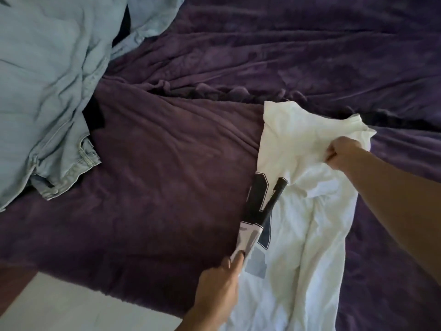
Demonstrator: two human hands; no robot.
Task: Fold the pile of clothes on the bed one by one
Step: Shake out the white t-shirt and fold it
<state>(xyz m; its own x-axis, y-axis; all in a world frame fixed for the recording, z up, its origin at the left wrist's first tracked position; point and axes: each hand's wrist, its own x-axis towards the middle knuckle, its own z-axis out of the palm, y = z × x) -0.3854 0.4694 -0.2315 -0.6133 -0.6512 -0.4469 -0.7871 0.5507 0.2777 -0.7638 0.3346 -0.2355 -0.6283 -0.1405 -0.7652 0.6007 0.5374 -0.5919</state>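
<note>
While draped on one purple bedcover (167, 163), pinched at two spots, left hand (218, 283) low, right hand (343, 152) high: one white T-shirt (298, 235); well apart, one pale-blue garment (47, 91).

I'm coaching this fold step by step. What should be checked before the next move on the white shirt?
1. Left hand pinches the shirt at its near edge: ok.
2. Right hand grips the shirt's far end: ok.
3. Shirt lies flat and smooth: not ok, it is bunched and creased.
4. Bare cover beside the shirt to fold onto: ok.
5. Denim pile lies apart from the shirt: ok.
6. Sleeves laid in: cannot tell.
</note>
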